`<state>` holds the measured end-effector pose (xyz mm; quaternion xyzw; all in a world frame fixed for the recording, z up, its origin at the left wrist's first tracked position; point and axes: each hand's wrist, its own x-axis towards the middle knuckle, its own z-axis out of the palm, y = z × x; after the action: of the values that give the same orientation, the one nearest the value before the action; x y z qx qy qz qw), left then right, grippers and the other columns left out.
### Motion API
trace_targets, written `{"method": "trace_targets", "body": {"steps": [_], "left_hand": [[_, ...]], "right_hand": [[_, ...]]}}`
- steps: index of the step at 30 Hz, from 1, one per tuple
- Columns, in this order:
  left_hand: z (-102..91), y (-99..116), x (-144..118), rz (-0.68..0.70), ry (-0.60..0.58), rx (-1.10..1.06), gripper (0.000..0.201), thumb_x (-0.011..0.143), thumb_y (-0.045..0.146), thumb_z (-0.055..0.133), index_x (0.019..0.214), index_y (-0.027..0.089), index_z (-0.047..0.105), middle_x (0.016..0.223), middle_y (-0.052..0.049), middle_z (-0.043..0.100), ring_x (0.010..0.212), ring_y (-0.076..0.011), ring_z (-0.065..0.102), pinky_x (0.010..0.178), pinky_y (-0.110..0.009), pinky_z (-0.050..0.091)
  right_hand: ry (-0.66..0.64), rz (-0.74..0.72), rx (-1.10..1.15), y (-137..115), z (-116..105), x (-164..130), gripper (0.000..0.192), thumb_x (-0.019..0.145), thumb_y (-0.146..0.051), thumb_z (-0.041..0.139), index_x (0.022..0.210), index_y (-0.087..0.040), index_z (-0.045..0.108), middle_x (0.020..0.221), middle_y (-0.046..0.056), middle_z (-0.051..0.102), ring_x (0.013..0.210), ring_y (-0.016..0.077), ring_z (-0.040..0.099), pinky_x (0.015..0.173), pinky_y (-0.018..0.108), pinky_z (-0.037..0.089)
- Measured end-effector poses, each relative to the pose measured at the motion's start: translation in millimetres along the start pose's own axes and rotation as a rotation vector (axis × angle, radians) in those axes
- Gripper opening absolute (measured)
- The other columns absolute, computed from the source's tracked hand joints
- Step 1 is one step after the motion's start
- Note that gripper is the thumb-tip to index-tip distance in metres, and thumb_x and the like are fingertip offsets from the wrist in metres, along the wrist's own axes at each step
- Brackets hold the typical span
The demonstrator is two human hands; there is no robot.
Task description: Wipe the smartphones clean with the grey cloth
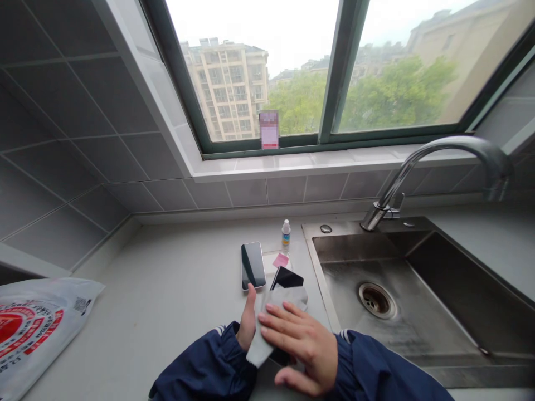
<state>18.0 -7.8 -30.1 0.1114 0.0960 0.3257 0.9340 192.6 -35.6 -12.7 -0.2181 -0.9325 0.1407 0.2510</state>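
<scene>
A dark-screened phone (288, 277) lies tilted between my hands, partly covered by a pale grey cloth (261, 345). My left hand (247, 323) is at the phone's left side with the thumb pointing up; its other fingers are hidden beneath, and it appears to hold the phone. Across the top, my right hand (303, 348) presses flat on the cloth with its fingers stretched out and thumb apart. Just beyond, a second phone (253, 266) with a light edge rests on the counter. Near it are a pink slip (281, 260) and a small white-capped bottle (286, 233).
To the right is a steel sink (313, 262) with a curved chrome faucet (390, 184) at its back. A printed white plastic bag (42, 317) lies at the left on the pale counter (179, 278). A pinkish card (269, 130) stands by the window.
</scene>
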Motion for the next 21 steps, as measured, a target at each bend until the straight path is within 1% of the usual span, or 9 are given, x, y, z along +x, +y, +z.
{"method": "trace_targets", "body": {"steps": [1,4,6,9,12,14,16,18,21], "left_hand": [[-3.2,-2.0,0.8,0.042,-0.034,0.013,0.090,0.085,0.075,0.029,0.126,0.001,0.059,0.125,-0.022,0.063,0.129,-0.0282,0.051,0.114,-0.036,0.027],[-12.4,-5.8,3.3,0.193,-0.105,0.065,0.062,0.094,0.058,0.035,0.129,0.013,0.059,0.130,-0.011,0.063,0.134,-0.0203,0.046,0.117,-0.031,0.021],[-15.4,-6.2,3.9,0.244,-0.116,0.096,0.055,0.095,0.053,0.039,0.131,0.017,0.058,0.131,-0.009,0.063,0.135,-0.0188,0.045,0.117,-0.030,0.020],[-13.0,-4.2,2.4,0.171,-0.064,0.082,0.066,0.091,0.062,0.037,0.127,0.011,0.061,0.123,-0.014,0.067,0.128,-0.0230,0.052,0.115,-0.034,0.027],[-4.6,-0.2,-0.1,0.032,0.069,0.003,0.084,0.086,0.073,0.033,0.117,0.002,0.064,0.105,-0.018,0.072,0.108,-0.0235,0.065,0.107,-0.032,0.039],[1.9,2.8,-0.9,-0.038,0.138,-0.023,0.096,0.080,0.081,0.032,0.118,-0.002,0.061,0.100,-0.020,0.072,0.100,-0.0245,0.068,0.102,-0.034,0.043],[7.3,5.2,-0.8,-0.081,0.158,-0.017,0.108,0.075,0.086,0.030,0.127,-0.005,0.054,0.105,-0.023,0.071,0.100,-0.0267,0.068,0.101,-0.037,0.044],[10.5,6.4,-0.3,-0.091,0.155,-0.004,0.113,0.073,0.088,0.028,0.133,-0.006,0.047,0.114,-0.025,0.068,0.104,-0.0278,0.067,0.104,-0.038,0.043],[10.2,5.5,0.1,-0.107,0.120,0.009,0.113,0.072,0.089,0.030,0.134,-0.004,0.048,0.121,-0.025,0.064,0.115,-0.0305,0.061,0.109,-0.041,0.037]], "right_hand": [[0.021,0.050,-0.034,4.2,-1.7,-0.6,0.063,0.097,-0.052,0.041,0.147,-0.013,0.038,0.151,0.012,0.039,0.146,0.0261,0.024,0.119,0.047,0.019],[0.104,0.181,-0.127,13.7,-4.0,-2.1,0.059,0.099,-0.044,0.040,0.148,-0.011,0.036,0.154,0.014,0.033,0.146,0.0290,0.021,0.117,0.049,0.024],[0.132,0.226,-0.158,14.3,-2.6,-2.2,0.061,0.099,-0.043,0.040,0.150,-0.010,0.033,0.156,0.015,0.029,0.147,0.0305,0.019,0.117,0.051,0.024],[0.106,0.204,-0.148,6.4,2.6,-1.1,0.065,0.098,-0.049,0.039,0.150,-0.009,0.033,0.156,0.016,0.028,0.147,0.0318,0.018,0.118,0.051,0.021],[0.050,0.098,-0.090,-5.0,8.3,0.2,0.067,0.097,-0.056,0.040,0.147,-0.011,0.038,0.153,0.014,0.036,0.146,0.0302,0.021,0.119,0.050,0.018],[0.032,0.014,-0.052,-10.2,11.5,0.3,0.067,0.096,-0.058,0.039,0.145,-0.012,0.041,0.151,0.013,0.040,0.146,0.0284,0.022,0.120,0.048,0.015],[0.017,-0.063,-0.024,-12.5,13.8,0.1,0.064,0.098,-0.057,0.035,0.144,-0.013,0.042,0.150,0.011,0.041,0.146,0.0266,0.022,0.120,0.047,0.013],[0.005,-0.105,-0.011,-12.9,14.9,0.0,0.061,0.100,-0.055,0.032,0.143,-0.013,0.043,0.151,0.009,0.041,0.147,0.0250,0.021,0.121,0.045,0.012],[0.014,-0.083,-0.020,-12.1,13.5,0.6,0.062,0.098,-0.056,0.035,0.143,-0.014,0.043,0.150,0.009,0.042,0.146,0.0240,0.023,0.121,0.045,0.014]]}}
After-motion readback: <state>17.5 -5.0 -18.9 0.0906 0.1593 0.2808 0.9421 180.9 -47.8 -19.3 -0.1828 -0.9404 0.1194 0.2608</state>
